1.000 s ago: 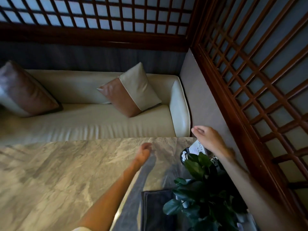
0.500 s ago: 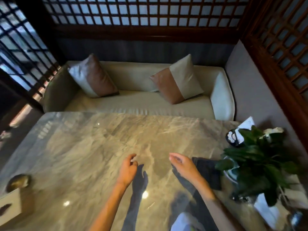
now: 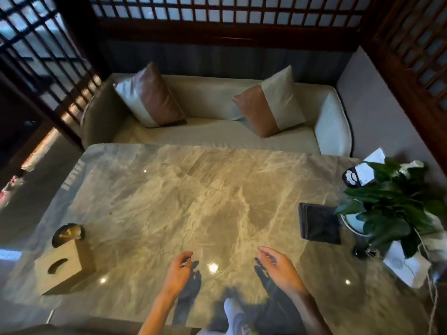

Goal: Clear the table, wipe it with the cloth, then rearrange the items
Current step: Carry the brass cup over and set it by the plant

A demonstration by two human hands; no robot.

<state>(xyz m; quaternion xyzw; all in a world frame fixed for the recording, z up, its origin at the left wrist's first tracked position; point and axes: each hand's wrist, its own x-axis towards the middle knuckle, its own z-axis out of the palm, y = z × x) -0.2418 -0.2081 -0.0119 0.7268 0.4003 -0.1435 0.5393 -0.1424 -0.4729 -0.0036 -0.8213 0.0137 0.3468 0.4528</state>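
Note:
The marble table (image 3: 193, 201) fills the middle of the head view. A dark folded cloth (image 3: 318, 223) lies flat at its right side, beside a potted green plant (image 3: 396, 209). A black-and-white holder with paper (image 3: 360, 174) stands at the far right corner. A wooden tissue box (image 3: 64, 268) and a dark round dish (image 3: 68, 234) sit at the left edge. My left hand (image 3: 179, 274) and my right hand (image 3: 280, 269) hover over the near middle of the table, fingers loosely apart, holding nothing.
A cream sofa (image 3: 217, 131) with two brown-and-white cushions (image 3: 150, 97) (image 3: 271, 105) runs along the far edge. Wooden lattice screens (image 3: 411, 56) close in the back and both sides. White paper items (image 3: 406, 264) and a small dark object lie under the plant at the right.
The view has pulled back and swung left, showing the whole table. My right hand has left the holder at the far right corner, and both hands have drawn back to the near middle.

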